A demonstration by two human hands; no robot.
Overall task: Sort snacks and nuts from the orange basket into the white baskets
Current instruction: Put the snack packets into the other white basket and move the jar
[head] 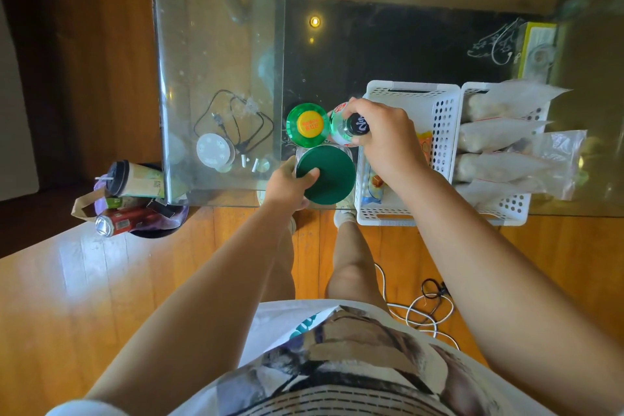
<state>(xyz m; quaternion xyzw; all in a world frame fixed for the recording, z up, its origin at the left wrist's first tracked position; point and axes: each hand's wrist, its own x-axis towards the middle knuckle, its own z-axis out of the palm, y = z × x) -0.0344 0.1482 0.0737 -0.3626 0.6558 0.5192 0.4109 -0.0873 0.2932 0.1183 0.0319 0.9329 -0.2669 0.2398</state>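
Note:
My left hand (293, 183) grips the side of a jar with a dark green lid (329, 176) near the glass table's front edge. My right hand (385, 138) holds a green bottle with a black cap (341, 127), tilted, just left of the white baskets. Another green bottle with a yellow cap (307, 125) stands upright beside it. The nearer white basket (442, 118) holds a few snack packets, partly hidden by my right arm. The second white basket (510, 206) to its right is filled with clear bags of nuts (499, 135). No orange basket is in view.
The glass table (216, 61) carries a round white device with black cables (216, 149) on the left. A bin with a cup and a can (131, 199) stands on the wooden floor by the table's left corner. Cables (425, 311) lie on the floor by my legs.

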